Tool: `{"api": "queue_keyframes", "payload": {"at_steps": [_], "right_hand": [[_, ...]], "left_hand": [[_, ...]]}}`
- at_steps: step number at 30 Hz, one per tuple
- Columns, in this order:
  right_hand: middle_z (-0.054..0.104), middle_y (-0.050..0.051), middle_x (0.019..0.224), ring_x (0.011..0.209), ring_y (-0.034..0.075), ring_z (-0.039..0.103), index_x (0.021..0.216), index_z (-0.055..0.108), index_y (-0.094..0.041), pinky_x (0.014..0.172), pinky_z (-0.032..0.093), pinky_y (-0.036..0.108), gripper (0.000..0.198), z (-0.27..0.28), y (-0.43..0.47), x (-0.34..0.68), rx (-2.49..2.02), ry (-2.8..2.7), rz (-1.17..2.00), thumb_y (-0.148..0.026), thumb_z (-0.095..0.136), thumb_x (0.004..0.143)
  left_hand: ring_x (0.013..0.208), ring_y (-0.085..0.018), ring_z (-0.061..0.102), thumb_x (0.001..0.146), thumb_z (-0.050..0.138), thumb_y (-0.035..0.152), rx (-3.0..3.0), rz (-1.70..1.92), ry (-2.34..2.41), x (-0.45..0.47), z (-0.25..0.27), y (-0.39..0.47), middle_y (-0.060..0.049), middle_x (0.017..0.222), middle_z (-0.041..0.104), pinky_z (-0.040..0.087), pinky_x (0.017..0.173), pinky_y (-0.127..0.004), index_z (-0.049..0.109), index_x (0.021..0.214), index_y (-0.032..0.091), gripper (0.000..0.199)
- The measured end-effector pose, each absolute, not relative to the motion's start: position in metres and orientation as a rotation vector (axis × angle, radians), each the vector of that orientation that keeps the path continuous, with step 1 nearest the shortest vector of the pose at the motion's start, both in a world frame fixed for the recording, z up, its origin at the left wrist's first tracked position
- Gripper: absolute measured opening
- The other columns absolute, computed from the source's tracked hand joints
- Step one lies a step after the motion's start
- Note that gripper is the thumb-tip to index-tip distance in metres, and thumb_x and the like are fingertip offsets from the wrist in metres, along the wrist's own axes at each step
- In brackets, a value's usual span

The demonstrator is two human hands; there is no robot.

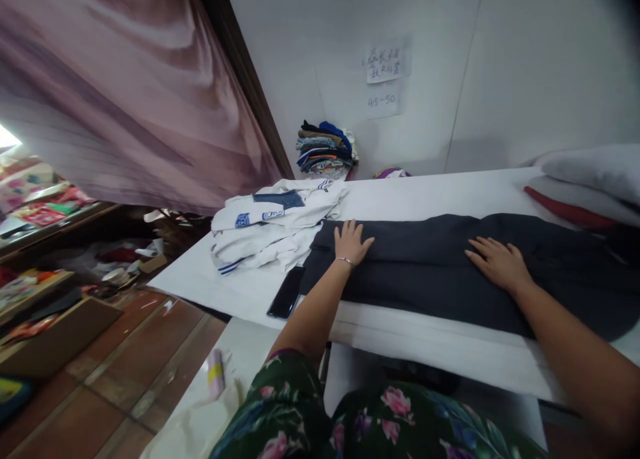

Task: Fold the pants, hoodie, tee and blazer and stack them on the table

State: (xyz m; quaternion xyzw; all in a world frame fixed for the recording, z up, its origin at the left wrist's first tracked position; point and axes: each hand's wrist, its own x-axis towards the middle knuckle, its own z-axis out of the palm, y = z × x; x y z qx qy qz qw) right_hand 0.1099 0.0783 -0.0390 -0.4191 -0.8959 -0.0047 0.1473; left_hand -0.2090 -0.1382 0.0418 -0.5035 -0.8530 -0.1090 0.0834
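Observation:
A pair of dark trousers [415, 279] lies stretched lengthwise over the white table [425, 195]. My left hand [351, 243] rests flat near its left end, fingers spread, a bracelet at the wrist. Farther right, my right hand [500, 264] also presses flat on the dark cloth with its fingers apart. Neither hand grips anything. Just left of the cloth is a crumpled white garment [270, 222] with blue badges and striped trim. A black phone [287, 293] lies by the left end of the dark cloth, beside my left forearm.
Folded clothes [326, 149] are stacked against the wall, under handwritten paper notes [384, 72]. More cloth [590, 185] is piled at the right. A pinkish curtain [150, 92] hangs on the left above cardboard boxes [60, 335]. A lower white surface [240, 345] holds a pink-and-yellow roll [215, 373].

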Motion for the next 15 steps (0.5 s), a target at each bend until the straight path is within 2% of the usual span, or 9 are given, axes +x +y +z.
{"api": "queue_keyframes", "payload": {"at_steps": [3,5,11,15], "right_hand": [[0.048,0.006,0.14,0.131,0.026,0.038,0.13,0.053,-0.024,0.107,0.025,0.053,0.056,-0.039,0.075,0.11,-1.189,-2.569,-0.017,-0.052,0.026,0.09],[0.048,0.006,0.14,0.132,0.025,0.037,0.129,0.053,-0.025,0.108,0.024,0.052,0.055,-0.036,0.073,0.11,-1.197,-2.579,-0.006,-0.052,0.026,0.09],[0.043,0.009,0.144,0.135,0.029,0.032,0.129,0.053,-0.026,0.107,0.021,0.058,0.052,-0.001,0.07,0.086,-1.235,-2.531,0.097,-0.053,0.032,0.091],[0.037,0.01,0.147,0.137,0.03,0.027,0.137,0.045,-0.022,0.108,0.025,0.053,0.052,0.031,0.086,0.04,-1.023,-2.55,0.172,-0.047,0.032,0.093]], "left_hand": [[0.141,-0.029,0.02,0.089,0.025,0.064,-1.406,-0.118,-2.86,-0.222,0.025,-0.129,-0.008,0.152,0.03,0.018,0.111,-0.054,0.042,0.139,0.022,0.068],[0.142,-0.029,0.018,0.088,0.021,0.064,-1.387,-0.077,-2.907,-0.229,0.017,-0.128,-0.008,0.153,0.028,0.018,0.111,-0.055,0.04,0.14,0.024,0.069],[0.142,-0.03,0.018,0.088,0.022,0.063,-1.387,-0.105,-2.862,-0.233,0.01,-0.127,-0.009,0.153,0.029,0.016,0.111,-0.054,0.042,0.139,0.025,0.067],[0.141,-0.03,0.019,0.088,0.023,0.061,-1.384,-0.102,-2.849,-0.233,0.011,-0.127,-0.008,0.152,0.03,0.016,0.111,-0.053,0.043,0.139,0.025,0.065]]}}
